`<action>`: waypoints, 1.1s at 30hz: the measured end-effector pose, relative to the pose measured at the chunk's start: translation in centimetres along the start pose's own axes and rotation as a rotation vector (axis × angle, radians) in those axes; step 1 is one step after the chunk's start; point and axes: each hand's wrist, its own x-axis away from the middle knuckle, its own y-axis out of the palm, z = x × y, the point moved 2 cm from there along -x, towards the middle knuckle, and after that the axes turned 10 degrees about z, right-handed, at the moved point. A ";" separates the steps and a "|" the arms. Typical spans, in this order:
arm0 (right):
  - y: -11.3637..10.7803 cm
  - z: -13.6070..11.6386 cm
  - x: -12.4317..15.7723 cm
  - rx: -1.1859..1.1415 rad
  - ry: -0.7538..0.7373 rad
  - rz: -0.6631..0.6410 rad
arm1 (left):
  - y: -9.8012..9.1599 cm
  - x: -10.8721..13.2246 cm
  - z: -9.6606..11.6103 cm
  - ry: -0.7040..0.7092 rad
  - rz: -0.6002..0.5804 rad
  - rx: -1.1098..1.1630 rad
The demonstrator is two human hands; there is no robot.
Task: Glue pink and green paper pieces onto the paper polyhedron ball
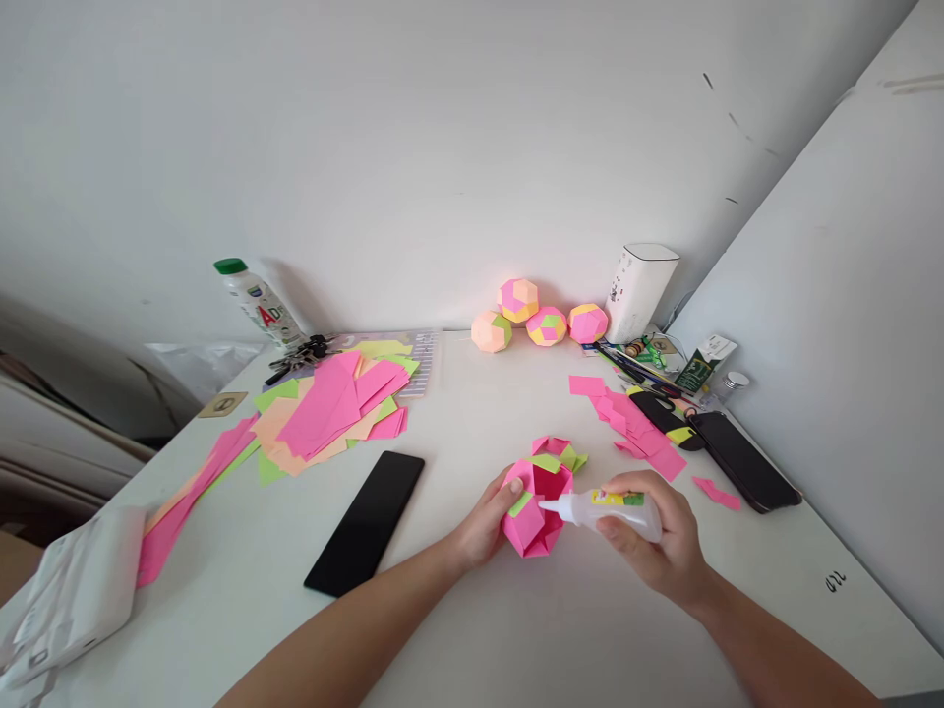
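Note:
My left hand [487,516] grips a half-open paper ball [525,531], folded from pink paper with green patches, by its left side. An opening into its hollow inside faces right. In my right hand [664,541] is a white glue bottle [623,513] with a yellow and green label, its narrow nozzle pointing left at the edge of that opening. Whether the tip touches the paper, I cannot tell. Just behind the ball lies a small pink and green folded paper piece [575,458], partly hidden.
Finished paper balls [547,325] stand by the wall beside a white box [640,293]. Paper sheets [331,403] and a black phone [365,521] lie left. Pink scraps [634,423], scissors [668,418] and a second dark phone [743,460] lie right. A white bottle [258,305] stands far left.

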 end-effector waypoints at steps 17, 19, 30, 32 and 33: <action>0.0 0.4 0.1 -0.012 0.026 -0.004 | -0.1 0.0 -0.2 -0.001 -0.037 0.019; 0.0 0.4 0.1 -0.015 0.026 -0.009 | 0.0 0.0 -0.1 -0.008 -0.044 0.030; 0.2 0.4 0.1 0.005 0.029 0.004 | -0.1 0.1 -0.3 0.014 -0.027 -0.006; 0.2 0.4 0.1 0.006 0.040 -0.005 | -0.2 0.0 -0.3 0.009 -0.023 0.002; 0.2 0.5 0.1 0.008 0.047 -0.010 | -0.1 0.0 -0.3 0.008 -0.025 0.009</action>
